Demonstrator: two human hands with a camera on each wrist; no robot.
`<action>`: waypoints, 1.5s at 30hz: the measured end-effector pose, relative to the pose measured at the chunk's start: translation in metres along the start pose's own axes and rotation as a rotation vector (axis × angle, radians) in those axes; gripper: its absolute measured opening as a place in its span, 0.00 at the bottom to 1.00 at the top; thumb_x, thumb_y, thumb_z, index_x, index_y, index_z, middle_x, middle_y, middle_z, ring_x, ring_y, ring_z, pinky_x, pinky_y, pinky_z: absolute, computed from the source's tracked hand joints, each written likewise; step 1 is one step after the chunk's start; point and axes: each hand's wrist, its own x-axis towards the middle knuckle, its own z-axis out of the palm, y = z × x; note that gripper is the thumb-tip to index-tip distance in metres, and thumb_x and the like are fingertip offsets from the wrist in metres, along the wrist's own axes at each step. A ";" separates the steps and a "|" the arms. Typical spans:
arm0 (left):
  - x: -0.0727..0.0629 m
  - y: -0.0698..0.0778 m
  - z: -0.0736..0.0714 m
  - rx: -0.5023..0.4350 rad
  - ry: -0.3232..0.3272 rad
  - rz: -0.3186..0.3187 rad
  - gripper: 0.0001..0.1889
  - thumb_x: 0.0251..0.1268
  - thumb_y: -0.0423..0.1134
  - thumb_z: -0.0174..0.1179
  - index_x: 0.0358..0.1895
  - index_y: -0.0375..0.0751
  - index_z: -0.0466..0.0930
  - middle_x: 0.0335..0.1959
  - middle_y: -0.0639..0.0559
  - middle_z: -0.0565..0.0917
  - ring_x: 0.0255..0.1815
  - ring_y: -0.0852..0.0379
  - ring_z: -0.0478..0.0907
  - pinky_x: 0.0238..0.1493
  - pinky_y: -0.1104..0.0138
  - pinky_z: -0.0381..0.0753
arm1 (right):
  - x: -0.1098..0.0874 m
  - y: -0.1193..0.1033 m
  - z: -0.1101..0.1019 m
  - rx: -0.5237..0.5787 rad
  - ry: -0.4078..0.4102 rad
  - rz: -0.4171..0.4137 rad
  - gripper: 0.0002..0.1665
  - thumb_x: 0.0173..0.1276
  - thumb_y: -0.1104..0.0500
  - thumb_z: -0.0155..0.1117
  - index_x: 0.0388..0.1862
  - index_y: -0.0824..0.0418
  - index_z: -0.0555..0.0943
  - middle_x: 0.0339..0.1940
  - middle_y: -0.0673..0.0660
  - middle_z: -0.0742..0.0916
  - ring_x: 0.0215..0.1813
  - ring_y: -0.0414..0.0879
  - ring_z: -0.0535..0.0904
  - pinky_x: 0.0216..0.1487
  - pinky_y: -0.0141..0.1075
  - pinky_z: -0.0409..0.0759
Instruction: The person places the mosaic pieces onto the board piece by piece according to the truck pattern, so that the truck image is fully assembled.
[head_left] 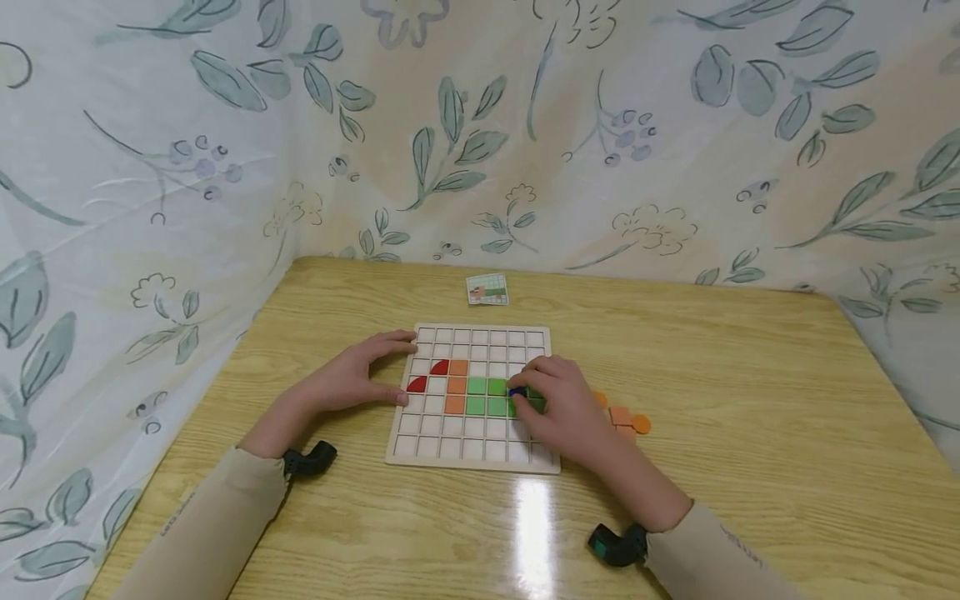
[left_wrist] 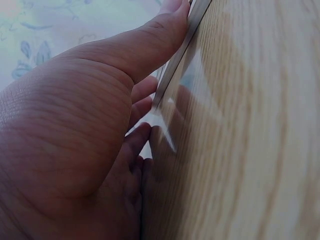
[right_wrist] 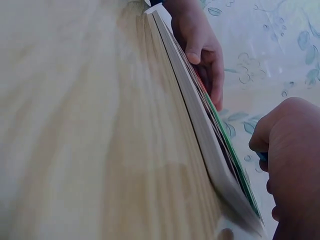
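A square wooden grid board lies on the table. My left hand rests along its left edge with fingers spread, the thumb on the rim. Above the right part of the board, my right hand pinches a small dark blue piece between thumb and fingers; in the right wrist view a bit of the blue piece shows under the curled fingers. On the grid sit two red quarter-circle pieces, a column of orange squares and several green squares. My right hand partly hides the green ones at the right.
Loose orange squares and round orange pieces lie on the table right of the board, beside my right wrist. Behind the board is a small picture card with a coloured grid pattern. Patterned fabric hangs around the table's back and sides.
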 end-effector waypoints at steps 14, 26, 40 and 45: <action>0.000 -0.003 0.000 -0.007 0.004 0.006 0.45 0.61 0.54 0.83 0.80 0.50 0.75 0.87 0.58 0.63 0.89 0.48 0.54 0.84 0.43 0.56 | 0.034 -0.016 0.037 -0.005 -0.007 -0.083 0.07 0.68 0.65 0.74 0.42 0.59 0.94 0.39 0.51 0.90 0.44 0.49 0.85 0.46 0.47 0.78; -0.001 -0.003 -0.001 -0.027 0.004 0.026 0.44 0.61 0.53 0.83 0.80 0.49 0.75 0.87 0.58 0.63 0.88 0.49 0.55 0.83 0.44 0.57 | 0.057 -0.036 0.056 -0.015 -0.096 -0.077 0.09 0.70 0.62 0.74 0.46 0.58 0.95 0.41 0.50 0.91 0.45 0.48 0.84 0.50 0.48 0.80; 0.000 0.001 -0.001 -0.031 0.001 0.033 0.45 0.62 0.52 0.83 0.81 0.48 0.75 0.87 0.55 0.63 0.89 0.47 0.54 0.83 0.42 0.58 | 0.070 -0.040 0.073 -0.094 -0.201 -0.002 0.07 0.74 0.59 0.74 0.45 0.51 0.95 0.46 0.47 0.92 0.50 0.47 0.84 0.55 0.47 0.77; -0.001 0.001 -0.001 -0.031 0.004 0.037 0.44 0.62 0.51 0.83 0.81 0.47 0.75 0.87 0.54 0.63 0.88 0.46 0.54 0.82 0.41 0.58 | 0.070 -0.038 0.077 -0.105 -0.208 0.008 0.07 0.74 0.58 0.74 0.46 0.51 0.95 0.46 0.47 0.92 0.49 0.48 0.84 0.52 0.47 0.77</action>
